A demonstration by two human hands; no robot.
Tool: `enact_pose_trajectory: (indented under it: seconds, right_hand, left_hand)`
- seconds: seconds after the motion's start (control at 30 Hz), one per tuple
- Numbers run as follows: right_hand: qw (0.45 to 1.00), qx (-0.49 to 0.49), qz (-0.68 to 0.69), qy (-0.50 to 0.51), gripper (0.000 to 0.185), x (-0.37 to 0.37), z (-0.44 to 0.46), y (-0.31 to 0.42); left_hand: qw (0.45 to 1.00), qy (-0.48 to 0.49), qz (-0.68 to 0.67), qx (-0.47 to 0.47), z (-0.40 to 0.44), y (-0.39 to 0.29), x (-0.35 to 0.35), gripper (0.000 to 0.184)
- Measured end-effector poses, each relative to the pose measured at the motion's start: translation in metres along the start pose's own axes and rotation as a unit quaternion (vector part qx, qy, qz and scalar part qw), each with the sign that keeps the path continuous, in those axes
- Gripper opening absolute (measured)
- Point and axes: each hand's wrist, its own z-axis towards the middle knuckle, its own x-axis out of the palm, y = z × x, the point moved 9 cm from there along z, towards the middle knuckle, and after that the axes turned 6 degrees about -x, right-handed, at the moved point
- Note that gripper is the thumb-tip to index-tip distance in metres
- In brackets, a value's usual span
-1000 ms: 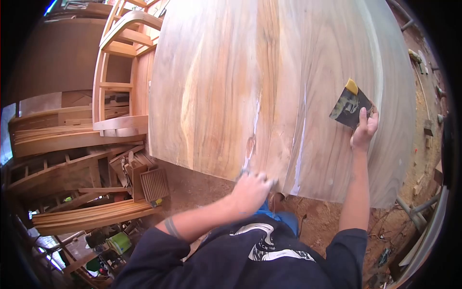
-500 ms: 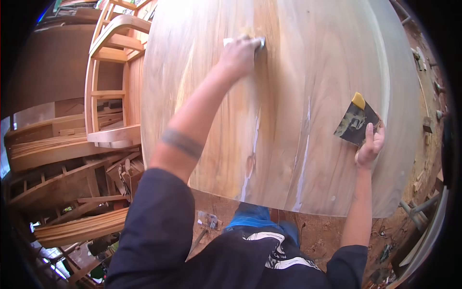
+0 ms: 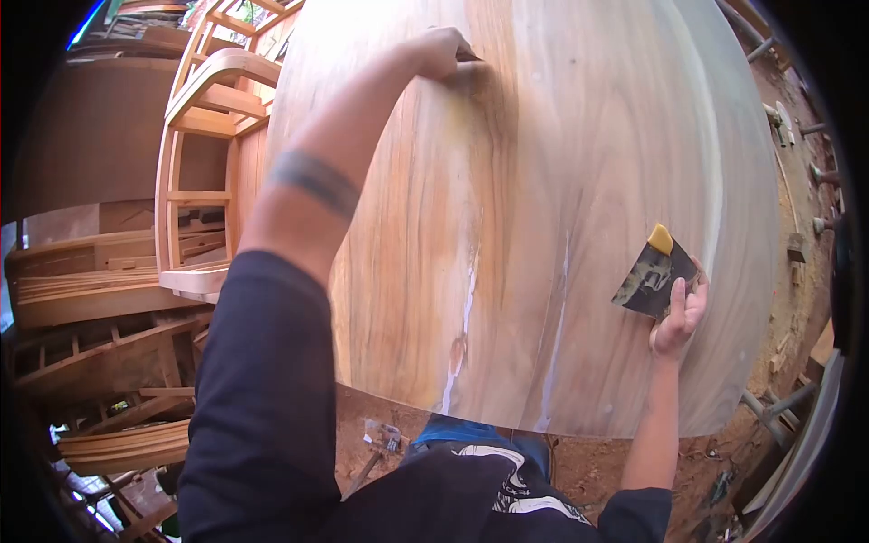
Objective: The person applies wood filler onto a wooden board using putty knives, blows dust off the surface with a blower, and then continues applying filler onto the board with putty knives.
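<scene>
A wide wooden tabletop [image 3: 625, 145] fills the middle, its grain running away from me. Pale streaks of filler [image 3: 469, 303] line cracks on its near half. My left hand [image 3: 444, 54] reaches to the far part, its fingers closed around a flat scraper [image 3: 468, 65] pressed to the wood; most of the scraper is hidden and blurred. At the right, my right hand [image 3: 681, 319] holds a dark, thin square putty board [image 3: 654, 281] by its edge, thumb on top. Smears mark that board, and a yellow lump of putty [image 3: 661, 239] sits on its far corner.
Left of the tabletop stands a wooden chair frame [image 3: 167, 208]. Stacked timber [image 3: 100, 294] and curved wooden parts [image 3: 127, 443] lie beyond it. Metal pipes [image 3: 778, 403] and scraps lie on the dirt floor [image 3: 783, 308] at the right.
My left hand has moved slightly farther away along the grain with the scraper. The right hand and putty board appear lower and a little left, as the whole view has shifted.
</scene>
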Motion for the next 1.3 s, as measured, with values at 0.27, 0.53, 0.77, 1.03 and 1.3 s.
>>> enact_pose_trajectory:
  seconds: [0.27,0.53,0.77,1.03,1.3]
  right_hand:
    - [1.000,-0.010,-0.001,0.027,0.039,-0.006,0.003,-0.006]
    - [0.998,-0.024,0.036,0.036,0.035,-0.012,0.007,-0.018]
    - [0.998,-0.020,0.043,0.030,0.034,-0.011,0.005,-0.019]
    - [0.999,-0.039,0.000,0.031,0.034,-0.010,0.006,-0.010]
    - [0.999,0.003,0.033,0.040,0.038,-0.007,0.001,-0.012]
  left_hand:
    - [0.994,0.107,0.003,0.006,-0.049,-0.033,0.048,0.059]
    - [0.996,-0.039,-0.045,-0.059,-0.223,-0.098,0.112,0.039]
    - [0.991,-0.061,-0.110,-0.033,-0.359,-0.158,0.168,0.048]
    - [0.984,-0.004,-0.173,-0.032,-0.173,-0.063,0.070,0.054]
    - [0.995,-0.059,-0.036,-0.074,-0.125,-0.049,0.076,0.034]
